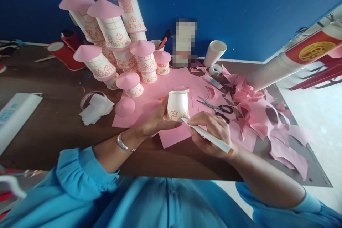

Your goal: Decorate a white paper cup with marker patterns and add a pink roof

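Left hand around flowered cup, right hand around white marker.

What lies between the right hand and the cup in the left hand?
The tip of the pen, pointing at the lower part of the cup; the head view shows it, but not whether they touch.

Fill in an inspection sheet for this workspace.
Surface: brown table, partly covered by pink paper.
Job's things: white cup with drawn flowers; pen; cup towers with pink cone tops.
Clutter: pink scraps at right; scissors, blades slightly apart; crumpled tissue.
Hands: left hand holds the cup; right hand holds the pen at its lower edge.
Cables: power strip at left; cord unclear.
Surroundings: blue wall behind; pale floor at right.
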`<state>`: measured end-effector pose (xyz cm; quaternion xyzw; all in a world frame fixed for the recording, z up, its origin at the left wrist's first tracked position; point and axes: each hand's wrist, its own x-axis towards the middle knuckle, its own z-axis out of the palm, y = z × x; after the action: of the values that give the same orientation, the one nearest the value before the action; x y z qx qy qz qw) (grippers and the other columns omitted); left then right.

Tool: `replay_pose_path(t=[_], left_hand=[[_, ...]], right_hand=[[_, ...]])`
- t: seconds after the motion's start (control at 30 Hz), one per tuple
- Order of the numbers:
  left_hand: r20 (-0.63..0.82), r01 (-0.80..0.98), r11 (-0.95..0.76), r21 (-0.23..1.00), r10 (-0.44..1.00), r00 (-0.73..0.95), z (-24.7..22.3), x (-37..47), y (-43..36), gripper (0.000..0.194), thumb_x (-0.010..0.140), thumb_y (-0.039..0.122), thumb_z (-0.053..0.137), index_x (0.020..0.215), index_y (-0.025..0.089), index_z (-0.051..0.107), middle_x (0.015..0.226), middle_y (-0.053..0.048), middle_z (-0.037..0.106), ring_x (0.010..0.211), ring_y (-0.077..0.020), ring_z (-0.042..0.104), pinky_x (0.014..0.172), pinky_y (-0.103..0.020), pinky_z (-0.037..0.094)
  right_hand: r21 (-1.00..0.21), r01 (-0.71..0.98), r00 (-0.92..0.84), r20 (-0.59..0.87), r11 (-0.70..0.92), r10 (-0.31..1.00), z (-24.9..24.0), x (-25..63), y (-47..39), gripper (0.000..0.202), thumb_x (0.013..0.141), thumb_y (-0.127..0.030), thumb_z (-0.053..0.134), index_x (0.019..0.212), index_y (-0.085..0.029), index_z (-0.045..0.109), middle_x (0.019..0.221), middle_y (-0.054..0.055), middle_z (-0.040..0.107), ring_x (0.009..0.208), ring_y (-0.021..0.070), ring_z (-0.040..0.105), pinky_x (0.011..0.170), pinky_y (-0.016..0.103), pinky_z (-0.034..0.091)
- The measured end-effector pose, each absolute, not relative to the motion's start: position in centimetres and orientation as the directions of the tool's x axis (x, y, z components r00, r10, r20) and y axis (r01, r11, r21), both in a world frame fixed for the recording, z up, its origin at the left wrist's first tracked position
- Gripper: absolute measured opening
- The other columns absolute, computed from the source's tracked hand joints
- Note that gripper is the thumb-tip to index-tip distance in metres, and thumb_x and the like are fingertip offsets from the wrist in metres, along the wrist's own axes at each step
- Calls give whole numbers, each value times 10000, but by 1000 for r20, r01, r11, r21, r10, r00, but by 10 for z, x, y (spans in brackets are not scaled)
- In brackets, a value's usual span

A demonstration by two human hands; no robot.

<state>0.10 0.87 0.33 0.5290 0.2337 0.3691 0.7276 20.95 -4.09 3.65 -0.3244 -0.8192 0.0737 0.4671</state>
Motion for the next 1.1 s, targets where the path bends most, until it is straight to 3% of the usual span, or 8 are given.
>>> replay_pose_path(t=[0.13, 0.33, 0.53, 0.7, 0.93, 1.1], left_hand=[[52, -292, 170, 941, 781, 622, 4, 1, 9, 1006, 779, 390, 937, 1650, 408, 435, 1373, -79, 635, 1125, -259, 608, 919, -363, 532], [44, -312, 201, 929, 774, 631, 5, 0, 10, 1017, 790, 365, 925, 1665, 381, 407, 1338, -84, 669, 1116, -265, 635, 921, -381, 539], [34, -366, 281, 887, 751, 659, 5, -2, 12, 906, 827, 341, 894, 1632, 325, 477, 1249, -91, 762, 1227, -325, 682, 1094, -499, 510], [64, -430, 294, 854, 760, 647, 9, 1, 12, 859, 869, 283, 846, 1638, 329, 465, 1387, -102, 746, 1411, -345, 630, 1204, -527, 473], [88, -444, 291, 847, 748, 658, -2, 2, 12, 932, 846, 279, 888, 1655, 354, 431, 1383, -84, 725, 1319, -322, 678, 1188, -494, 476], [64, -408, 269, 873, 764, 642, -2, 2, 12, 1007, 825, 311, 918, 1680, 366, 389, 1367, -91, 711, 1239, -312, 681, 1040, -426, 521]], right_hand=[[-429, 431, -378, 713, 794, 591, 36, 209, -41, 235, 931, -67, 632, 1084, -245, 635, 820, -9, 768, 693, 157, 766, 623, 257, 603], [-486, 406, -338, 707, 774, 621, 44, 214, -46, 220, 930, -74, 654, 1084, -231, 639, 842, 8, 764, 722, 158, 766, 647, 271, 631], [-567, 436, -169, 711, 699, 682, 43, 217, -44, 227, 957, -79, 670, 1125, -232, 662, 947, 44, 774, 835, 195, 794, 735, 328, 665], [-610, 454, -88, 695, 650, 714, 38, 216, -41, 192, 991, -122, 691, 1142, -240, 670, 1011, 46, 797, 916, 205, 806, 794, 348, 669], [-634, 431, -151, 651, 642, 744, 35, 213, -42, 148, 1017, -177, 698, 1151, -238, 678, 1025, 48, 813, 937, 205, 819, 828, 343, 669], [-597, 406, -190, 685, 692, 703, 38, 214, -42, 181, 999, -144, 685, 1149, -245, 670, 984, 43, 796, 860, 193, 801, 765, 330, 663]])
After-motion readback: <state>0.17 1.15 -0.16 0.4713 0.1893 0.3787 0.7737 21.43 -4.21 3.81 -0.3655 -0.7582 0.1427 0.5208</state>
